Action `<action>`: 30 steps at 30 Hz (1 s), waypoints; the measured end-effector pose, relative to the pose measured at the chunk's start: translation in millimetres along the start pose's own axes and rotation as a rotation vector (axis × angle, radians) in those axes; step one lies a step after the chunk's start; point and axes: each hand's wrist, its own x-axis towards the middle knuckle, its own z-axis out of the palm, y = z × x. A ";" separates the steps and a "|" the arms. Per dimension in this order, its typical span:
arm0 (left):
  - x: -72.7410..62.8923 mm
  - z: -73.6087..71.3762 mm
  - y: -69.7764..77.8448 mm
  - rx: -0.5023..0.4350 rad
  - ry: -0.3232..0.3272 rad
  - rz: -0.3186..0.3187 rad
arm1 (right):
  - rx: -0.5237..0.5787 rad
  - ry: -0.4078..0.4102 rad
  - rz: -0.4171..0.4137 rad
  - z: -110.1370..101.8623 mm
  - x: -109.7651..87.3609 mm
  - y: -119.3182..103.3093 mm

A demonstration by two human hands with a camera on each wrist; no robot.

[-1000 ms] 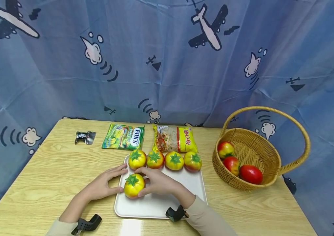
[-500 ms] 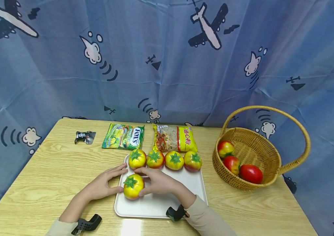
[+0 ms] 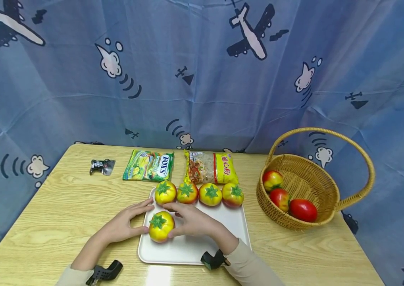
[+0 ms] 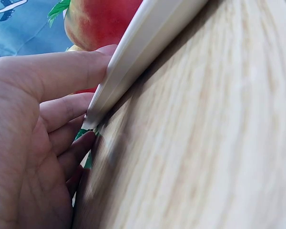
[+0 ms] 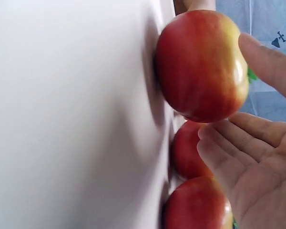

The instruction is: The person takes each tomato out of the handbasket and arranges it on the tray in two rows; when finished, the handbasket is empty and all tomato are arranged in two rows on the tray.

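And here's the right hand (image 3: 193, 220), fingers nearly straight, spread loosely around a yellow-red persimmon-like fruit (image 3: 162, 229) rather than clasping it. The fruit sits towards the front left of a white tray (image 3: 177, 252), green star cap facing up and left. The left hand (image 3: 120, 227) is relaxed, thumb on the tray's left rim, fingers outstretched beside it.

Just behind, a row of four matching fruits (image 3: 186, 193) lines the tray's back edge. Beyond come a green FOX'S bag (image 3: 148, 165) and a yellow pasta bag (image 3: 211, 167), with a small black packet (image 3: 102, 167) further left. Out right, a wicker basket (image 3: 275, 212) cradles three red or red-yellow fruits (image 3: 303, 210).

All this on a pale wood-grain table (image 3: 62, 222), glare near its front, against a creased blue curtain (image 3: 202, 79) printed with planes and clouds.

Harder to call: the right fingertips go partly out of sight behind the near fruit, so their contact can't be told. The row hides much of the tray's far rim, and both sleeves (image 3: 255, 266) run off the bottom.
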 end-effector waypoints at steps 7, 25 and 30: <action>-0.1 -0.5 0.0 0.023 0.005 0.000 | -0.018 0.050 -0.004 -11.4 -10.8 -9.0; 1.8 0.9 -1.6 0.038 0.000 0.010 | -0.086 0.308 0.006 -86.8 -78.3 7.7; 1.4 0.6 -0.5 0.034 -0.006 0.002 | -0.081 0.389 0.057 -118.1 -103.0 19.2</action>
